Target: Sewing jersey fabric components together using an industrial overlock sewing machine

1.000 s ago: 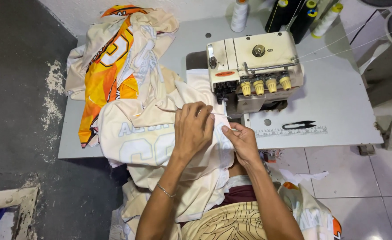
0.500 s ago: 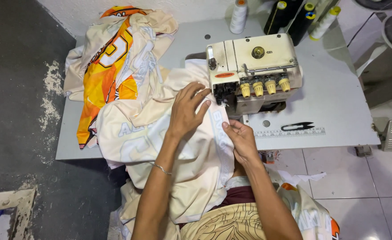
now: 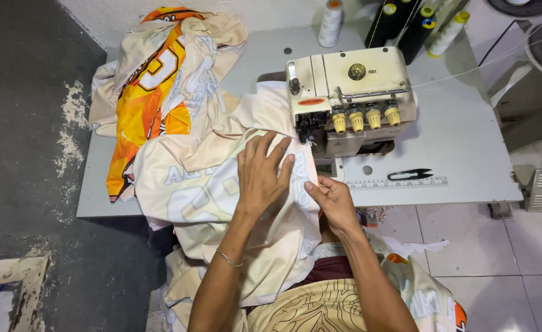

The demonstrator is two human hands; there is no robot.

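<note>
A cream printed jersey (image 3: pixel 197 184) lies across the grey sewing table (image 3: pixel 467 141) and hangs into my lap. My left hand (image 3: pixel 260 175) rests flat on it, fingers spread, just left of the cream overlock sewing machine (image 3: pixel 351 92). My right hand (image 3: pixel 332 200) pinches the jersey's edge near the table's front, below the machine's needle area. The fabric edge runs from my right hand up toward the presser foot.
A heap of orange and cream garments (image 3: pixel 160 80) fills the table's far left. Black thread snips (image 3: pixel 409 174) lie right of the machine. Thread cones (image 3: pixel 406 24) stand at the back. More fabric lies by my right knee (image 3: pixel 431 295). Dark floor lies left, tiles right.
My left hand slid up and to the right along the jersey toward the machine, and the fabric moved with it. My right hand stayed at the fabric edge.
</note>
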